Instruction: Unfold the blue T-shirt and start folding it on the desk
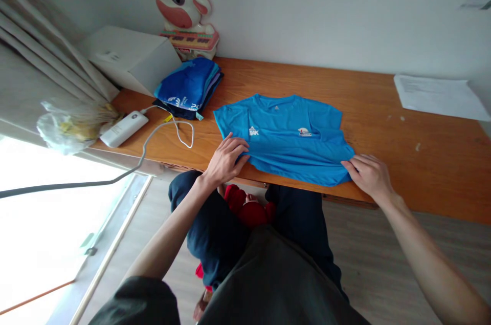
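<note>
A light blue T-shirt [286, 135] lies flat on the wooden table [402, 125], its chest logos facing up and its lower part folded near the front edge. My left hand [226, 158] grips the shirt's near left edge. At the shirt's near right corner, my right hand [370, 175] pinches the fabric. A stack of folded blue shirts [190, 87] sits at the back left of the table.
A white box [128, 56] and a cow-shaped toy [180, 2] stand against the wall at the back left. A white power bank [125, 129] with a cable [169, 128] lies near the left edge, beside a plastic bag [71, 125]. A sheet of paper [437, 95] rests at the back right.
</note>
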Tool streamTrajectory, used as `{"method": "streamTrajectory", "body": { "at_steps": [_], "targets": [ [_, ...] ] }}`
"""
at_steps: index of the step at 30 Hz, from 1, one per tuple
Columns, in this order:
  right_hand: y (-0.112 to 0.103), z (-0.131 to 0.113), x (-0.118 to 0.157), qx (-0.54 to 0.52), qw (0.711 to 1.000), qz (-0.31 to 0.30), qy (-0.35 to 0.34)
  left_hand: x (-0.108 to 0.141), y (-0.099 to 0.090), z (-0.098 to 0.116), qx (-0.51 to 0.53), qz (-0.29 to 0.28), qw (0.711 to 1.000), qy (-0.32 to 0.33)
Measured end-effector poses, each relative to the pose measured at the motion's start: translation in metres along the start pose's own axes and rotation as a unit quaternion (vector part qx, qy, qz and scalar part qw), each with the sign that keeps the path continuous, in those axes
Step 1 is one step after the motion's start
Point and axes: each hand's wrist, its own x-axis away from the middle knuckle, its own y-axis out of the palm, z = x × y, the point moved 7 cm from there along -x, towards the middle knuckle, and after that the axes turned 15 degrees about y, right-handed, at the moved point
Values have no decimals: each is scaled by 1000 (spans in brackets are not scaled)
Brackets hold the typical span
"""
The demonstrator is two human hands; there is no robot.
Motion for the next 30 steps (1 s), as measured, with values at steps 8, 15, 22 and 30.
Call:
{"method": "streamTrajectory", "body": {
  "at_steps": [8, 15, 22, 30],
  "targets": [
    [-4, 2, -21, 66, 995, 29, 63, -7, -3, -9, 14, -34, 998, -52],
    [-4, 7, -20, 12, 998, 1, 65, 2, -7, 1, -14, -51, 990, -134],
    [1, -2, -20, 81, 996, -21, 45, 10, 6, 3, -85, -117, 976, -162],
    [-2, -91, -59, -80, 994, -47, -58, -8, 15, -12, -117, -55, 972, -198]
  ]
}}
